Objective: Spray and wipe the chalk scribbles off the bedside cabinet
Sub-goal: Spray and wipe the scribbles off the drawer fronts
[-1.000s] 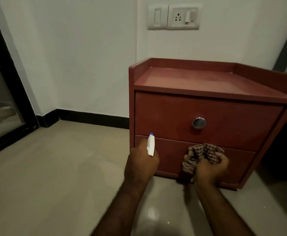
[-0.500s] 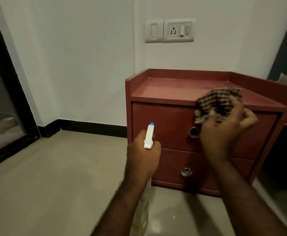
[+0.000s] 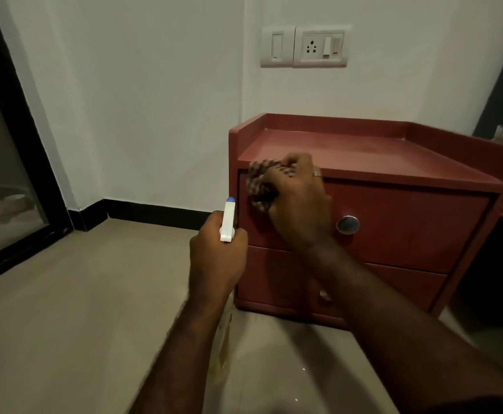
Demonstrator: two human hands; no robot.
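Bedside cabinet [image 3: 408, 216]: set on the floor [image 3: 65, 309] against the wall, ahead of both hands and slightly to their right. Its long axis runs left to right across the view, and two drawers are stacked in its front face. No chalk scribbles can be made out on its top or front in this light.

A checked cloth [image 3: 257, 186] is bunched at the upper left corner of the cabinet's top drawer, touching the front lip of the cabinet top. The cloth is gripped by the right hand [image 3: 299, 204], with the fingers curled round it, left of the drawer knob [image 3: 347, 225]. The right hand is therefore the nearer one, bearing on the cabinet through the cloth.

The left hand [image 3: 217, 261] is held just off the cabinet's left front edge, with the fingers wrapped round a spray bottle [image 3: 227, 219], white head uppermost. Contact with the cabinet cannot be determined.

The wiping step is judged to be in hand. The next stroke is expected to run rightward along the long axis.

A socket plate [image 3: 318, 46] is mounted on the wall above the cabinet.
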